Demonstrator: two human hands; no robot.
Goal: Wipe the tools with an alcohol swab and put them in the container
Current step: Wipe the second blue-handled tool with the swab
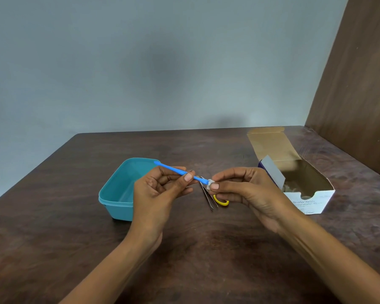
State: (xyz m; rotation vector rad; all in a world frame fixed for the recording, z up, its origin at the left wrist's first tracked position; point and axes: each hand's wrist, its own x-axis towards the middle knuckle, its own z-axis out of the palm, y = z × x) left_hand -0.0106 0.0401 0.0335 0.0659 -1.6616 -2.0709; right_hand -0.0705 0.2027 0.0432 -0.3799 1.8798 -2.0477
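Here we are above the dark wooden table (206, 249), both hands raised over it. Our left hand (156, 191) grips a slim blue tool (176, 170), thumb pressed on top and the other fingers (173, 172) curled beneath, so the tool slants up and to the left, its far tip hanging over the right rim of the teal container (116, 194). Our right hand (248, 189) pinches a small white swab (210, 183) between thumb and forefinger, and the swab is wrapped round the near end of the blue tool, right where the two hands almost meet.

The container sits on the table just left of the left hand, open at the top; what we see of its inside shows only bare teal walls.

Under the hands, on the table, lie more tools: a pair of metal tweezers (210, 201) pointing towards us, and beside them a yellow loop handle (222, 202), partly hidden by the right hand, so we cannot tell what tool it belongs to.

To the right stands the open box of alcohol swabs (309, 200), its flap thrown back, pale packets showing inside.
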